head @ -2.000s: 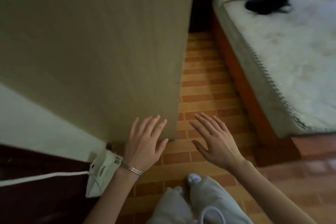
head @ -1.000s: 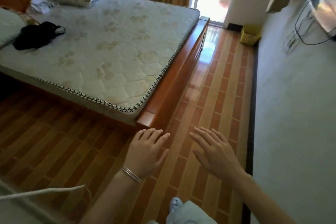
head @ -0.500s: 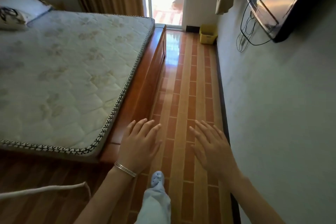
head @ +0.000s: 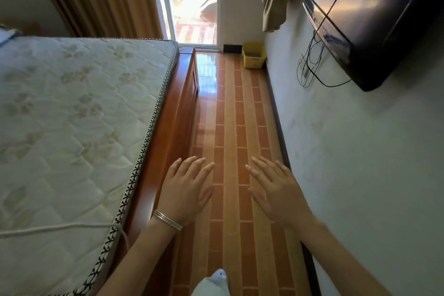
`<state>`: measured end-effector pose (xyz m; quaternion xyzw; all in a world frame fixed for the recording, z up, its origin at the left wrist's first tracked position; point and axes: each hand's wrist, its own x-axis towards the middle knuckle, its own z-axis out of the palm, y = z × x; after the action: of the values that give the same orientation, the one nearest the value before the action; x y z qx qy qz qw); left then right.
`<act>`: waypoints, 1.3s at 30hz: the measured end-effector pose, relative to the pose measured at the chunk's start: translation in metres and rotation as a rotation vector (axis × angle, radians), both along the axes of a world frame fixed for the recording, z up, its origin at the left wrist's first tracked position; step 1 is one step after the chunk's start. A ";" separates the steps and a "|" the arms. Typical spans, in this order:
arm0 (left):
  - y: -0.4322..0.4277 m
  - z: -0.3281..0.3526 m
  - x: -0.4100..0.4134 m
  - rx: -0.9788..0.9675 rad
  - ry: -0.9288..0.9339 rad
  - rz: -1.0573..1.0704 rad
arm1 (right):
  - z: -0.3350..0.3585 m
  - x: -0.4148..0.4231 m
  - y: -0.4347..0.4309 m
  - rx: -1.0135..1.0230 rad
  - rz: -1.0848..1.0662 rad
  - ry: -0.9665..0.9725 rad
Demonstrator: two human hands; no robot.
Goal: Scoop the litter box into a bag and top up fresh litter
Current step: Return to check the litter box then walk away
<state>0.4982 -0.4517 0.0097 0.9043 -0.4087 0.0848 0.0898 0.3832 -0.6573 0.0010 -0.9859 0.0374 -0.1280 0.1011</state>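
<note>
The left hand [head: 186,190], with a thin bracelet [head: 168,220] at its wrist, is held out palm down above the tiled floor [head: 230,127]. Its fingers are straight and a little spread, and it holds nothing. The right hand [head: 276,190] is the same, flat and empty. The yellow litter box [head: 253,57] stands at the far end of the floor, in the corner against the right wall [head: 360,175], near the glass door [head: 192,0]. The bed [head: 72,115] runs along the floor's left edge.

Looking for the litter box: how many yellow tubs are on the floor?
1: the yellow tub stands at the far end of the floor, against the right wall. The bed may hide others.
</note>
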 end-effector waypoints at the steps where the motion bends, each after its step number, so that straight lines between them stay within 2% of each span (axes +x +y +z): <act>1: -0.008 0.003 0.013 -0.007 -0.006 -0.005 | 0.004 0.014 -0.008 -0.001 -0.006 -0.005; 16: -0.119 -0.005 0.164 -0.029 0.041 0.036 | -0.014 0.167 -0.124 0.021 -0.018 0.033; 21: -0.177 0.006 0.230 -0.026 0.040 0.016 | 0.001 0.234 -0.180 0.045 -0.032 0.049; 26: -0.218 0.013 0.288 -0.061 0.015 0.038 | 0.014 0.292 -0.227 0.066 -0.019 -0.013; 32: -0.242 0.010 0.339 -0.069 0.037 0.052 | 0.005 0.345 -0.252 0.071 -0.024 -0.050; 39: -0.259 -0.011 0.425 -0.059 0.044 0.018 | -0.024 0.427 -0.267 0.046 -0.042 0.041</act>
<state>0.9231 -0.7102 -0.0011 0.9064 -0.3959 0.0776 0.1250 0.8103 -0.9243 -0.0225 -0.9847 0.0629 -0.1090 0.1204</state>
